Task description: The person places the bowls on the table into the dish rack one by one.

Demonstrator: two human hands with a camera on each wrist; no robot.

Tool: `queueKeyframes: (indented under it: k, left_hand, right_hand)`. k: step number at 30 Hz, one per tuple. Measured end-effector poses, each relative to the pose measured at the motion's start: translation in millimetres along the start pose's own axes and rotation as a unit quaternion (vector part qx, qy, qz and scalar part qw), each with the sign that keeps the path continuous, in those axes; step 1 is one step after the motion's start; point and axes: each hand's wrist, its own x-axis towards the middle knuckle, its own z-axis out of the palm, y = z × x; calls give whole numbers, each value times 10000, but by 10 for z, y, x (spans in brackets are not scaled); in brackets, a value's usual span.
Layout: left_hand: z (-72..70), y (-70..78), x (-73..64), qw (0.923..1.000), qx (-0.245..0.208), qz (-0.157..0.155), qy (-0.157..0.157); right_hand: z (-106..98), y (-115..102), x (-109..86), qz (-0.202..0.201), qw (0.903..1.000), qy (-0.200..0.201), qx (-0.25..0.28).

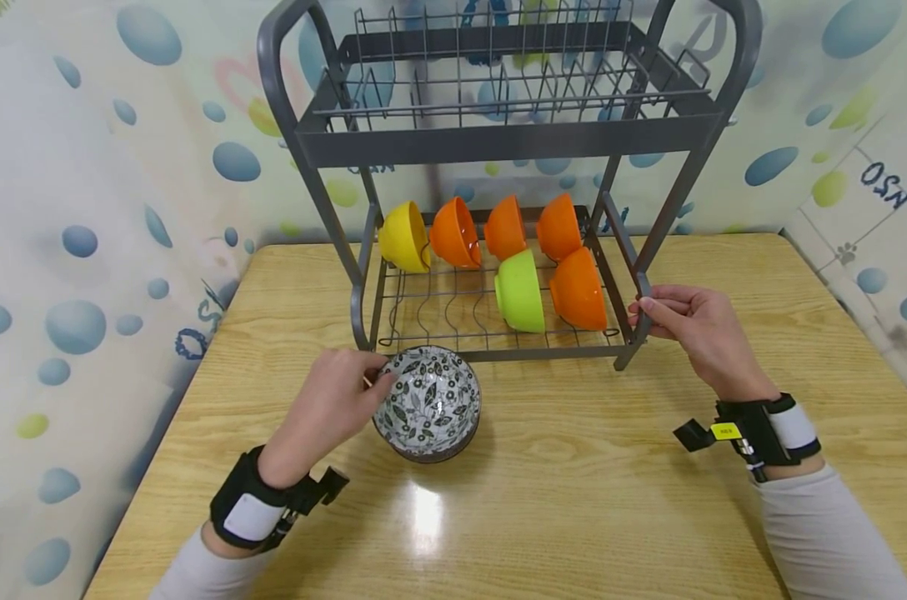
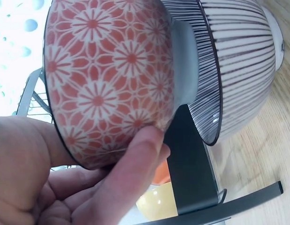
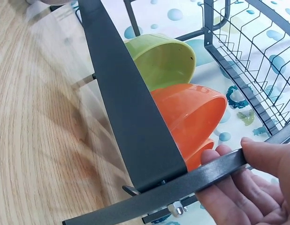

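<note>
My left hand (image 1: 337,392) pinches the rim of a bowl (image 1: 433,400) with a black-and-white leaf pattern inside. In the left wrist view, this bowl's outside (image 2: 103,70) shows white flowers on red. A white bowl with dark stripes (image 2: 246,58) lies under it; the red bowl's foot is at its mouth, and I cannot tell whether they touch. At the other side, my right hand (image 1: 704,337) grips the side frame of a dark grey two-tier dish rack (image 1: 498,146), thumb on one side and fingers on the other.
On the rack's lower tier, tilted on edge, stand a yellow bowl (image 1: 404,237), several orange bowls (image 1: 579,292) and a green bowl (image 1: 521,292). Wire slots make up the upper tier (image 1: 491,83). The wooden table (image 1: 573,483) meets patterned walls behind and at the sides.
</note>
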Motion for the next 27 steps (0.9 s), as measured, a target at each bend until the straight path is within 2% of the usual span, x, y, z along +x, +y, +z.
queueKeyframes:
  k: [8, 11, 14, 16, 18, 21, 22, 24, 25, 27]
  left_hand:
    - [-5, 7, 1, 10000, -51, -14, 46]
    - [-12, 18, 6, 10000, -63, -14, 56]
    - [-21, 32, 9, 9999, -84, -27, 73]
    - [-27, 41, 12, 9999, -91, -37, 81]
    - [-31, 54, 17, 9999, -126, -30, 80]
    - [-39, 81, 25, 9998, -198, 40, 61]
    - [-39, 90, 28, 9997, -231, 72, 50]
    - [-33, 103, 35, 9995, -282, 141, 29]
    - [-30, 110, 39, 9994, -294, 179, 20]
    - [-16, 119, 49, 9992, -322, 225, -19]
  right_hand:
    - [24, 21, -23, -191, 9996, 137, 183]
    - [33, 15, -34, -235, 9994, 190, -154]
    - [34, -18, -57, -357, 9946, 436, -870]
    - [32, -54, -87, -547, 9847, 828, -1432]
    - [35, -98, -127, -826, 9704, 1374, -1809]
    - [70, -189, -186, -1410, 9503, 1927, -1998]
    - [98, -227, -205, -1670, 9455, 1947, -2007]
    - [172, -305, -246, -2223, 9352, 1721, -2155]
    - [221, -345, -266, -2552, 9291, 1475, -2233]
    - [341, -419, -310, -3208, 9107, 886, -2447]
